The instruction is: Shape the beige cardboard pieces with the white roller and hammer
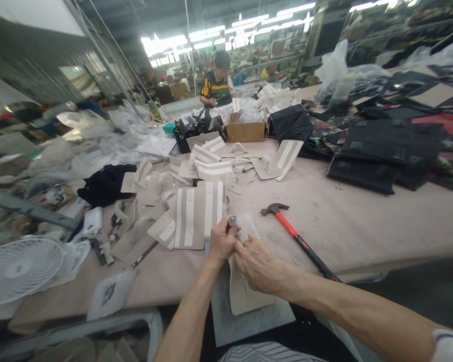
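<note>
Worktop (347, 223); at near edge, grey plate (222, 318) under beige panel (251, 297). Right hand (258, 264) curled, hold unclear; left hand (222, 242) nearly closed, pinching round piece (232, 220). Step apparently fingertip positioning; next move likely calls for steady pinch.

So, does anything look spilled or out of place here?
Nothing looks clearly damaged. Tiny pale bits lie scattered around the hammer, which looks a little messy, though they are too small to identify. The beige panels also overlap at differing angles, looking jumbled rather than neatly stacked.
</note>
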A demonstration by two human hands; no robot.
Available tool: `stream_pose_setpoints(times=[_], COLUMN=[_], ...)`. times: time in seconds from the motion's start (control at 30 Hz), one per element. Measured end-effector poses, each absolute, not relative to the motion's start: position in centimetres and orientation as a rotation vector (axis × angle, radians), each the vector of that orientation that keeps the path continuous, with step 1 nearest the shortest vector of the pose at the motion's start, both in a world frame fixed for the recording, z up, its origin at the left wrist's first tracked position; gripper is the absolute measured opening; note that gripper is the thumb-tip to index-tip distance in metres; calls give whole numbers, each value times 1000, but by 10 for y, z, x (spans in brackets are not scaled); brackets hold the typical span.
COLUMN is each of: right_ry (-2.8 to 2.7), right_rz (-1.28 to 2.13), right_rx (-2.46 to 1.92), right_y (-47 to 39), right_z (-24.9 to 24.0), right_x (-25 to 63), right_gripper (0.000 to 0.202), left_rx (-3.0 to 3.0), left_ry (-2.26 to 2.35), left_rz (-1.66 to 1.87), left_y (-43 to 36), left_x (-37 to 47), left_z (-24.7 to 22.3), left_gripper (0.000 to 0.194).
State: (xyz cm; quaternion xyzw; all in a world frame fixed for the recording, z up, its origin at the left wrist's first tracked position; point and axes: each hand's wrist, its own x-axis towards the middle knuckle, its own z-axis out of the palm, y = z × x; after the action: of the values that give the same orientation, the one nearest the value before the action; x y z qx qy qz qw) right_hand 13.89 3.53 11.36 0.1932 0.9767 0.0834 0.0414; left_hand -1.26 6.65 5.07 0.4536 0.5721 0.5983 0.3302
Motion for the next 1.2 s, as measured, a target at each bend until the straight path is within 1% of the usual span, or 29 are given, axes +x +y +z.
stream_pose_setpoints(times=[0.1,0.17,0.23,0.33,0.4,0.47,0.57,0.67,0.73,0.93,1.07,1.2], right_ry=[2987,2991,2927,2750,2715,2702,2643,2588,2558,2490,2518,2488], right_rz=[261,202,35,-215,-312,-414,-690,-999,-1134,-1371,-1560,-1664], right_rx=[461,464,671,1158,1383,1541,1679,1764,1847,2000,1941,1930], right_y=[30,30,34,45,51,54,54,56,58,37,18,29], right_z=[106,101,101,109,113,109,91,75,71,63,48,47], right_x=[142,147,151,153,152,148,143,138,137,133,128,141], right_gripper=[29,31,25,19,20,26,35,34,38,51,56,57], left_rx=[946,862,979,1157,1199,1222,1222,1184,1171,1148,1135,1098], left_ry=[1353,1271,1272,1378,1425,1429,1435,1439,1436,1422,1391,1342], left_rz=[1651,1655,1627,1632,1635,1613,1542,1476,1447,1437,1408,1411], left_y=[74,78,77,66,57,51,49,53,56,60,60,55], left_x=[-25,-39,-53,-61,-57,-49,-36,-28,-26,-23,-24,-28], left_z=[68,74,75,74,73,72,64,49,37,12,13,18], left_gripper=[34,40,38,29,26,23,19,17,18,22,22,25])
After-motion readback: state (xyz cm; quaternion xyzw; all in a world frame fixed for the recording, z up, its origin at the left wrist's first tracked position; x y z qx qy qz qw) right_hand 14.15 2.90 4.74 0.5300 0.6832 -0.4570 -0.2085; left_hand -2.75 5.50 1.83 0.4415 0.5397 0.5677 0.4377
